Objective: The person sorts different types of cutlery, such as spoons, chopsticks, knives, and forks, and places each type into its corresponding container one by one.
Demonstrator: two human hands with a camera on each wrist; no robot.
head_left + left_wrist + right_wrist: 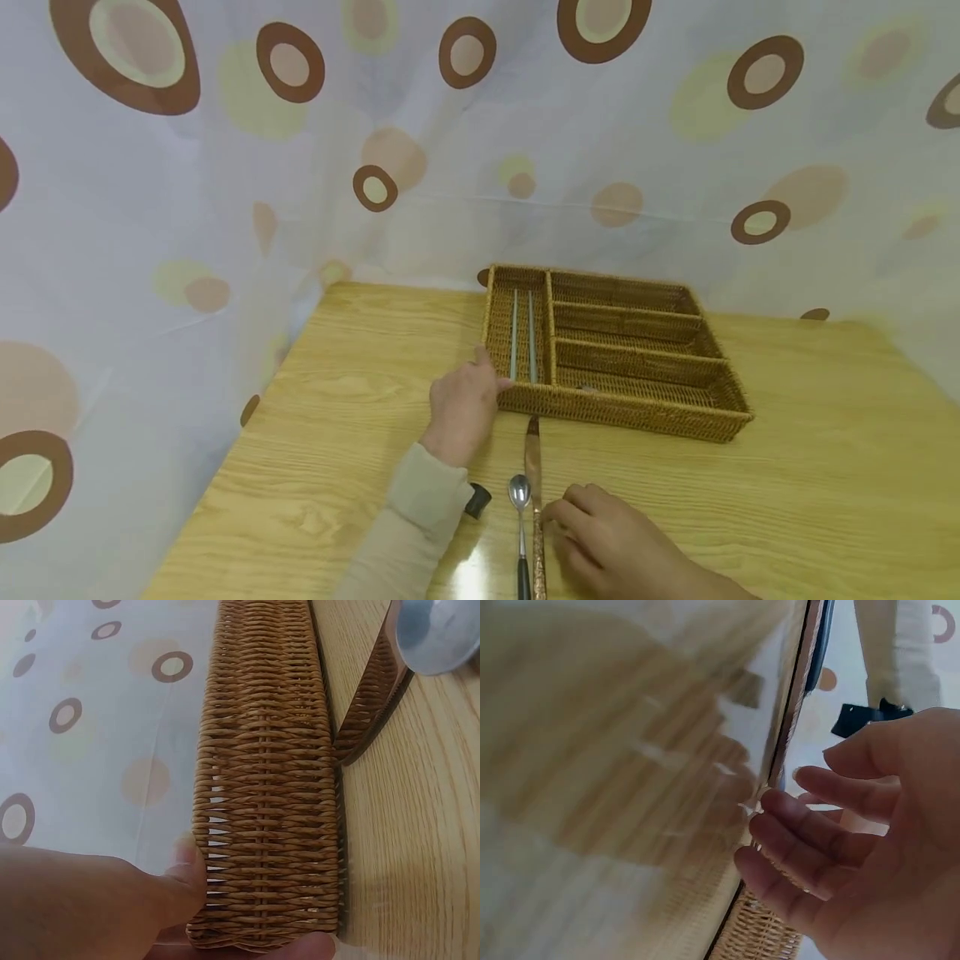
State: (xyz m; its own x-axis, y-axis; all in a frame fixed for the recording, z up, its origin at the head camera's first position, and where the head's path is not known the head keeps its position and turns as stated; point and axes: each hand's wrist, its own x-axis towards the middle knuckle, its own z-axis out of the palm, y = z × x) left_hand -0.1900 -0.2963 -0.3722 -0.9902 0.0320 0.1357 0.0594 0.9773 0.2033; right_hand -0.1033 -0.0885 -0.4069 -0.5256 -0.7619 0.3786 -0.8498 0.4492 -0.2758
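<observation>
My left hand [463,406] grips the front left corner of a brown wicker cutlery tray [637,418]. In the left wrist view its thumb [184,874] lies at the tray's rim and a finger bends round the end. Two pale green chopsticks [532,333] lie side by side in the tray's left compartment. In front of the tray is a copper-coloured knife [532,462], tip towards it, with a patterned handle. A spoon [519,492] with a black handle lies just left of the knife. My right hand [618,537] rests beside the knife's handle, fingers loosely bent, holding nothing.
The light wooden table [810,492] reflects light near its front. Behind and to the left hangs a white curtain [465,242] with brown and yellow circles. The tray's right side has three crosswise compartments; a small shiny piece [588,388] shows in the front one.
</observation>
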